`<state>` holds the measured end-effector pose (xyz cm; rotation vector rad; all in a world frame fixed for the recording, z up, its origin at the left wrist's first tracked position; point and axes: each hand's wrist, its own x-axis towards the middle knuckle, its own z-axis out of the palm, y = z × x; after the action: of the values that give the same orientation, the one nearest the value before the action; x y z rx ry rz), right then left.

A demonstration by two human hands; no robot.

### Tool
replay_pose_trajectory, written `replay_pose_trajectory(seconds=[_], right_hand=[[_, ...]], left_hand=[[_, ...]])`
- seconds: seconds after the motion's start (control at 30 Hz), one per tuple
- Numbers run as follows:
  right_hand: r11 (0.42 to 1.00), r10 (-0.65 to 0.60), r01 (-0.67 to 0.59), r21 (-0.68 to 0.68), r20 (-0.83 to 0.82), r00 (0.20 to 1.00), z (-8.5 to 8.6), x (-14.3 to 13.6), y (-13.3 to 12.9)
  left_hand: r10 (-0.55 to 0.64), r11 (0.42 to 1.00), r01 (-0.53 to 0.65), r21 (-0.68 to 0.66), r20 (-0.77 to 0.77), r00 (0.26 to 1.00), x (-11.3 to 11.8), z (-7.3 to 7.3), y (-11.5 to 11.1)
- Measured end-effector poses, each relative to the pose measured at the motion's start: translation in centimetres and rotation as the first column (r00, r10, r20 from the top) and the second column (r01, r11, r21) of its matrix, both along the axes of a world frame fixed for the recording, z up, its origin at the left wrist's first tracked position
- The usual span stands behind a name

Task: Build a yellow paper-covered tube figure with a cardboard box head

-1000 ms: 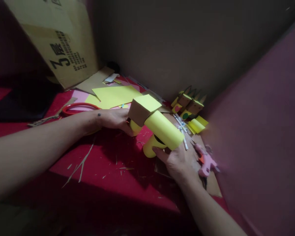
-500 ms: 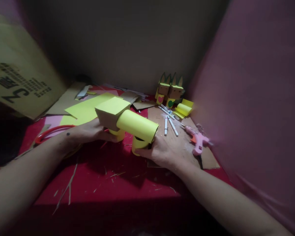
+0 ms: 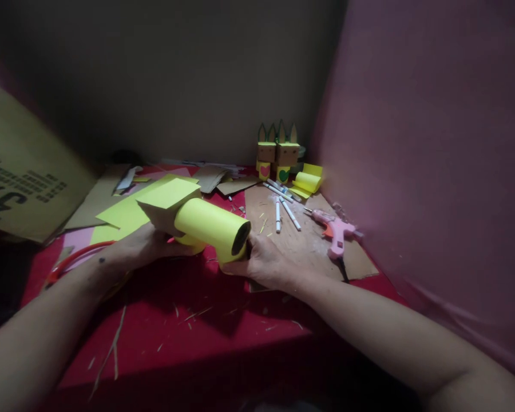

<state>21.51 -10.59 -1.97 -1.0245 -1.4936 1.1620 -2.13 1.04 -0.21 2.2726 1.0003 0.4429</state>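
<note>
Between my two hands is a yellow paper-tube figure [image 3: 212, 223]. Its cardboard box end [image 3: 158, 218] has a yellow top and points left, while the tube's dark open end faces right and towards me. My left hand [image 3: 152, 243] is closed around the lower part beneath the box, with most fingers hidden behind it. At the other end my right hand [image 3: 264, 260] grips the lower yellow part near the open end, its thumb in front. The figure's underside is mostly covered by my hands.
A cardboard sheet [image 3: 296, 252] carries several white pens [image 3: 277, 214] and a pink glue gun [image 3: 337, 232]. Two small box-headed figures [image 3: 288, 154] stand behind, beside curled yellow paper [image 3: 308, 182]. Red-handled scissors [image 3: 75, 256] and yellow sheets [image 3: 115, 213] lie left. Scraps litter the red cloth [image 3: 175, 355].
My view has shifted, so the table items appear further left. The figure, still in both hands, has turned so that its open end shows more.
</note>
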Motion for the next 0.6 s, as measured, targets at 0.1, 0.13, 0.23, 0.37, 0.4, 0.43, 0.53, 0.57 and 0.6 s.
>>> replay_pose_trajectory(seconds=[0.1, 0.13, 0.23, 0.37, 0.4, 0.43, 0.53, 0.57, 0.6], right_hand=[[1.000, 0.014, -0.013, -0.013, 0.031, 0.999, 0.10, 0.06, 0.07], [1.000, 0.027, -0.026, -0.011, 0.030, 0.999, 0.15, 0.09, 0.09], [0.998, 0.068, -0.068, 0.012, -0.012, 0.998, 0.29, 0.13, 0.15], [0.996, 0.076, -0.077, -0.040, -0.015, 0.997, 0.62, 0.12, 0.19], [0.995, 0.081, -0.081, -0.054, -0.010, 0.997, 0.72, 0.11, 0.19], [0.994, 0.087, -0.088, -0.064, -0.011, 0.996, 0.80, 0.10, 0.19], [0.993, 0.100, -0.102, -0.052, -0.035, 0.994, 0.87, 0.02, 0.17], [0.994, 0.102, -0.104, -0.036, -0.036, 0.994, 0.83, 0.00, 0.15], [0.994, 0.105, -0.106, -0.018, -0.031, 0.994, 0.77, -0.03, 0.14]], left_hand=[[0.010, 0.999, -0.008, -0.038, 0.056, 0.998, 0.15, 0.14, -0.26], [0.012, 0.999, -0.010, -0.046, 0.055, 0.998, 0.20, 0.22, -0.35], [0.014, 0.998, -0.012, -0.068, 0.039, 0.999, 0.29, 0.45, -0.51], [0.022, 0.996, -0.022, -0.089, 0.004, 1.000, 0.27, 0.66, -0.56], [0.020, 0.995, -0.020, -0.093, -0.001, 1.000, 0.25, 0.70, -0.59], [0.016, 0.995, -0.016, -0.097, -0.002, 1.000, 0.23, 0.71, -0.61], [0.010, 0.997, -0.010, -0.078, -0.009, 1.000, 0.12, 0.67, -0.59], [0.004, 0.997, -0.005, -0.072, -0.010, 1.000, 0.07, 0.64, -0.57], [-0.006, 0.998, 0.005, -0.067, -0.012, 1.000, 0.03, 0.64, -0.54]])
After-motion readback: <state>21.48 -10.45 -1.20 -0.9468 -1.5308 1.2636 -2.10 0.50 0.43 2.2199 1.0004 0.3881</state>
